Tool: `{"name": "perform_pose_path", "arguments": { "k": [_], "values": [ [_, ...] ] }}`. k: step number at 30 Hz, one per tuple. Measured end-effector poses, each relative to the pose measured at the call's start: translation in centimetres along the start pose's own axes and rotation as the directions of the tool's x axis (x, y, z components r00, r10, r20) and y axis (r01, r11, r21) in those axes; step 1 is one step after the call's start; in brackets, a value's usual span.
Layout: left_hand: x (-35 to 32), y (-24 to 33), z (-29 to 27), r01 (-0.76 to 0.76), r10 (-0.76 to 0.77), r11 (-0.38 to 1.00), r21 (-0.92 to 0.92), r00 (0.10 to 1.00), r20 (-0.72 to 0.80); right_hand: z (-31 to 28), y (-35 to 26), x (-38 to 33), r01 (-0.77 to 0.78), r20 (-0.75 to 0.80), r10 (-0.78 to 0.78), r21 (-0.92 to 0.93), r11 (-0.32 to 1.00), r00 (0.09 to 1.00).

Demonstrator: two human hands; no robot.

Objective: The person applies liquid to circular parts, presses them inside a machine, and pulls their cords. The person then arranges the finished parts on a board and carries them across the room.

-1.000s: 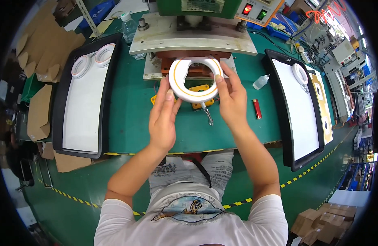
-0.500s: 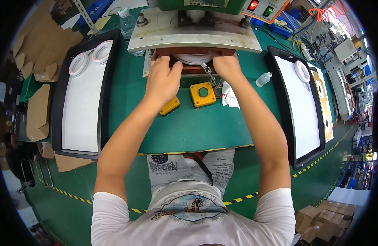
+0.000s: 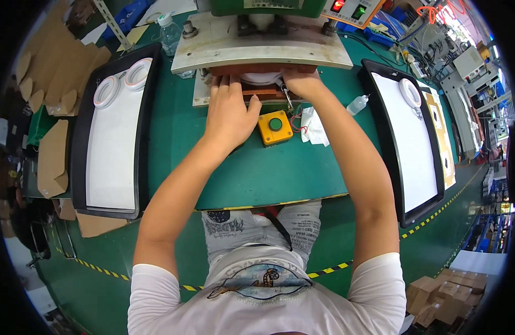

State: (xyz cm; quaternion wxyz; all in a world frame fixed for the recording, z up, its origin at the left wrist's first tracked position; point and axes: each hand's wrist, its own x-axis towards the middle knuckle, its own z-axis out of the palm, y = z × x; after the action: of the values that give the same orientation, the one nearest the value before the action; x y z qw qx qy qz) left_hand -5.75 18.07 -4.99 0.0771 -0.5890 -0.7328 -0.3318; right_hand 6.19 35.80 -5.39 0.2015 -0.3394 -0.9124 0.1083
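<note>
White shows in the gap of the green-bodied press at the far middle: a glossy ring [image 3: 261, 78] lies between the red-brown upper plate [image 3: 263, 68] and the red-brown lower block [image 3: 263, 92], its far part hidden under the plate. A metal clasp [image 3: 287, 96] hangs from its near right edge, toward the person.

The left hand [image 3: 230, 109] reaches in left of the ring, palm down, thumb spread from the fingers. Their tips vanish beneath the plate, so I cannot tell whether they grasp the ring. The right hand [image 3: 302, 85] reaches in on the right, just beside the clasp; its fingertips are hidden too, and its hold cannot be told.

Just right of the left thumb, on the green tabletop [image 3: 263, 178], sits a yellow push-button box [image 3: 275, 137] with a green button [image 3: 275, 124]. Red wires and a crumpled white tissue [image 3: 314, 127] lie to its right, and a small squeeze bottle [image 3: 357, 105] stands beyond the right forearm.

To the left, a black tray [image 3: 145, 145] lined with white holds two more white rings at its far end. To the right, a matching tray [image 3: 385, 142] holds one ring [image 3: 403, 92] at its far end. A clear plastic bottle [image 3: 169, 34] stands at the far left beside the press.
</note>
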Motion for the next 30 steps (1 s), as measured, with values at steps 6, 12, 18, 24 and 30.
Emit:
{"name": "perform_pose_path", "arguments": {
  "k": [6, 12, 18, 24, 30],
  "values": [
    [-4.2, -0.5, -3.7, -0.048, 0.047, 0.994, -0.099, 0.999, -0.008, -2.8, -3.2, -6.0, 0.017, -0.19, 0.044, 0.311, 0.95, 0.981],
    [-10.7, -1.5, -5.4, -0.09, 0.098, 0.992, -0.088, 0.99, 0.097, -2.2, -5.7, -16.3, 0.147, -0.442, -0.005, 0.288, 0.946, 0.897],
    [-11.5, -1.6, -4.1, -0.111, 0.117, 0.992, -0.059, 0.988, 0.103, -0.1, -7.3, -16.8, 0.193, -0.258, -0.157, 0.121, 0.974, 0.953],
    [-11.1, -1.3, -3.9, -0.126, 0.129, 0.99, -0.059, 0.99, 0.057, 0.6, -6.6, -16.6, 0.191, -0.311, -0.159, 0.074, 0.979, 0.937],
    [-11.0, -1.6, -4.4, -0.136, 0.136, 0.991, -0.016, 0.991, 0.016, 0.5, -7.3, -16.1, 0.177, -0.268, -0.153, 0.069, 0.982, 0.951]
  ]
}}
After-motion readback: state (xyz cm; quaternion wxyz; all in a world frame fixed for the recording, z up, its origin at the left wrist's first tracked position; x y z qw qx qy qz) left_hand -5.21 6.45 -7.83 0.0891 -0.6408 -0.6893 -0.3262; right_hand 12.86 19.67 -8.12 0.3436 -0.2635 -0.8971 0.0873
